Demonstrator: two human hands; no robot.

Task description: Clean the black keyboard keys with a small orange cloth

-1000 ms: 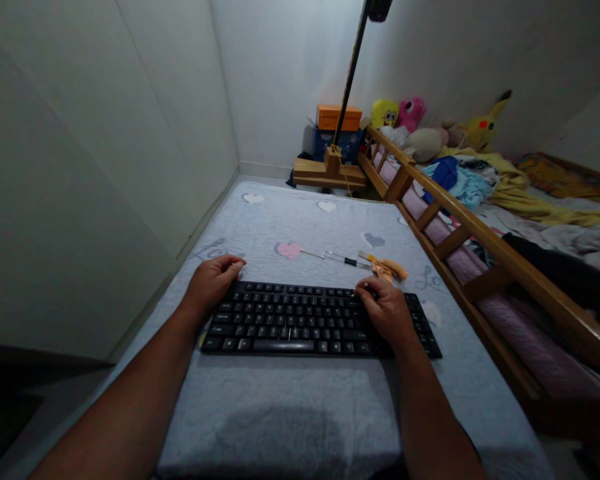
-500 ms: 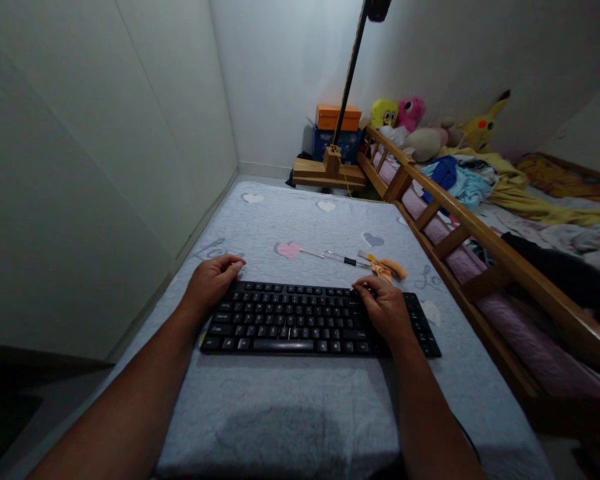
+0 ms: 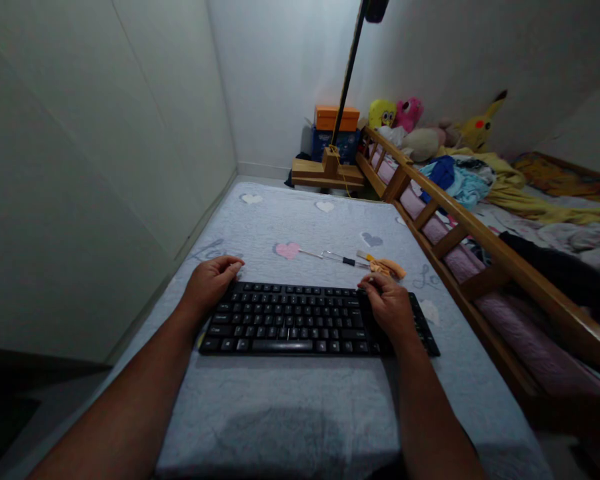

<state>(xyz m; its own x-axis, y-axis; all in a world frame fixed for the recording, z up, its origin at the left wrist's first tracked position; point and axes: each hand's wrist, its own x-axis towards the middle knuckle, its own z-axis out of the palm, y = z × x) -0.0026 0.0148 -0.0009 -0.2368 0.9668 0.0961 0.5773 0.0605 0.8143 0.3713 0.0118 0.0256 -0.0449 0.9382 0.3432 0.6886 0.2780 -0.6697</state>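
Observation:
A black keyboard [image 3: 290, 320] lies flat on the cloth-covered surface in front of me. My left hand [image 3: 211, 280] rests at its upper left corner, fingers curled and thumb close to the index finger; whether anything is between them is hidden. Over the keyboard's right part is my right hand [image 3: 389, 303], thumb and fingers pinched together near the top edge. What they hold, if anything, is too small to make out. Beyond the keyboard lie a thin wire tool with a black grip [image 3: 349, 261], a small brush [image 3: 365, 255] and an orange cloth-like item [image 3: 387, 267].
The pale blue cloth [image 3: 280, 400] with heart prints covers the surface. A wooden bed rail [image 3: 460, 213] runs along the right, with bedding and plush toys behind it. A wooden stand [image 3: 327, 175] with a dark pole and an orange box [image 3: 337, 118] are at the back.
My right hand has shifted slightly right along the keyboard's top edge. The left hand stays at the corner, and the view has moved a little.

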